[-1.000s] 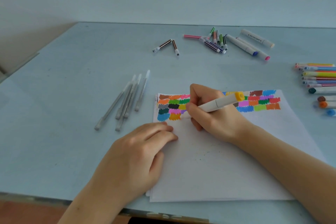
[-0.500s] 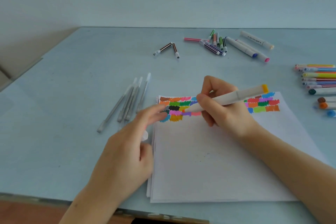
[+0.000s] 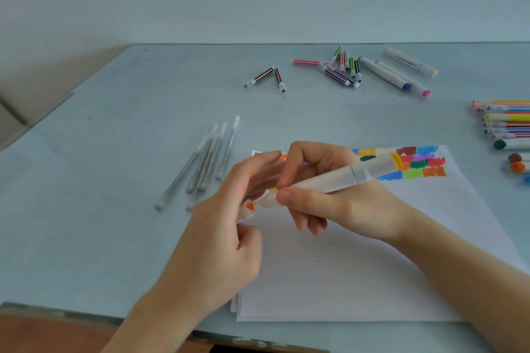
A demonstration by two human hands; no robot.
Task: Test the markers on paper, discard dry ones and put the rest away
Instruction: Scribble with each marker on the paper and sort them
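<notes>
My right hand (image 3: 324, 198) grips a thick white marker (image 3: 341, 178) with a yellow end, held above the paper (image 3: 358, 275). At the marker's left tip, my left hand (image 3: 226, 223) pinches its white cap (image 3: 249, 208), which shows an orange spot. The cap sits against the tip; whether it is fully seated is unclear. Rows of coloured test patches (image 3: 413, 163) run along the paper's far edge, partly hidden by my hands.
Several grey pens (image 3: 200, 163) lie left of the paper. Small striped markers (image 3: 341, 69) and thick white markers (image 3: 398, 77) are scattered at the back. More coloured markers (image 3: 507, 123) line the right edge. The table's front edge is near my forearms.
My right hand lifted the marker off the paper and levelled it. My left hand left the paper, rose with the cap and met the marker's tip.
</notes>
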